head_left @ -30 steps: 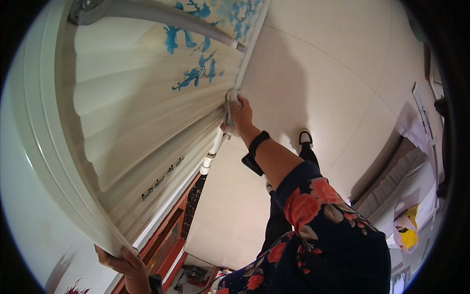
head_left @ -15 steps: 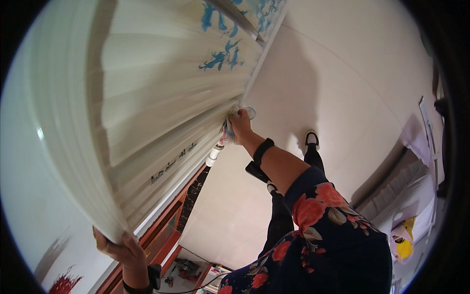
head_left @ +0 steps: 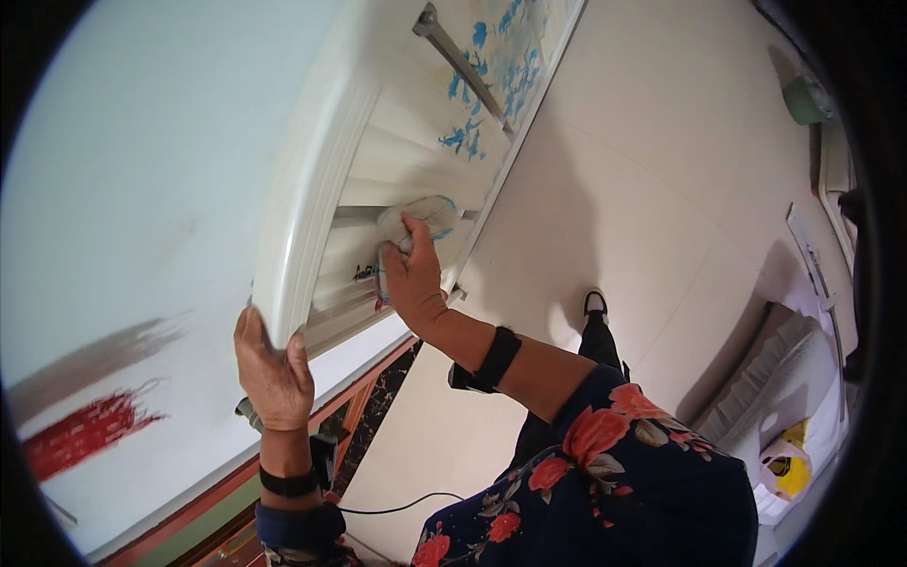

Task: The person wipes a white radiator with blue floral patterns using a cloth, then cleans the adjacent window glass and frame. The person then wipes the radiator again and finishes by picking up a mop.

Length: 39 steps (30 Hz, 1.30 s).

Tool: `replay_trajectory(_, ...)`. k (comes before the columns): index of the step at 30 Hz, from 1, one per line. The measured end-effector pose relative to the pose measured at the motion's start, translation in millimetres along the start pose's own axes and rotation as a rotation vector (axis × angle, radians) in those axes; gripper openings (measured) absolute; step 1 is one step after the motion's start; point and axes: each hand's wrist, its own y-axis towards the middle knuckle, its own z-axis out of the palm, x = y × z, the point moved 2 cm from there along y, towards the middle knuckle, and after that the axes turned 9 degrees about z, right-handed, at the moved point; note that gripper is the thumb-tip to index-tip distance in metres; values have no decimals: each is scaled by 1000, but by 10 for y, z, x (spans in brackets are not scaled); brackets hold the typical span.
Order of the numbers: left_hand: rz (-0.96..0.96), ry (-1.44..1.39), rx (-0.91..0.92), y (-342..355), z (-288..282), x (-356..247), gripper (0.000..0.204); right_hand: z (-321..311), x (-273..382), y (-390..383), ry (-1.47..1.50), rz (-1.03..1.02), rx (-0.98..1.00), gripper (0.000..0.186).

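Note:
A white panel (head_left: 402,151) with wavy ridges, blue painted flowers and a thick rounded frame stands tilted across the left half of the view. My left hand (head_left: 274,370) grips the frame's near corner, thumb on one side and fingers on the other. With my right hand (head_left: 414,285) I press a bunched greyish cloth (head_left: 406,217) with blue trim against the ridged face, beside a dark line of script. The fingers are closed on the cloth, and part of it is hidden beneath them.
A metal bar (head_left: 463,64) crosses the panel further up. Reddish-brown wooden furniture (head_left: 354,416) lies below its near end, with a black cable (head_left: 406,507) by it. At right are a white padded seat (head_left: 794,369), a yellow item (head_left: 792,463) and a green container (head_left: 803,102).
My right hand has moved with the cloth from the panel's lower edge onto its face. In view, the panel's frame and my left hand have shifted right; the left hand also sits higher.

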Motion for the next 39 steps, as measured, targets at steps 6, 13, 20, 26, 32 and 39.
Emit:
replay_trajectory(6,117,12,-75,42,-15,-26,47,17,754,11,-31,-133,211,38)
replay_trajectory(13,133,-74,-125,43,20,27,36,154,656,-390,197,-13,148,53)
replay_trajectory(20,46,-38,-121,53,61,45,34,548,51,-1137,-44,-474,-103,45)
replay_trajectory(26,75,3,-111,60,54,26,35,332,-492,-848,-271,-255,-216,44)
replay_trajectory(32,70,-109,-120,68,100,92,36,377,-374,-1062,-92,-129,-156,38)
replay_trajectory(39,159,-339,-99,90,-57,180,45,638,180,-1479,-31,-286,-107,40)
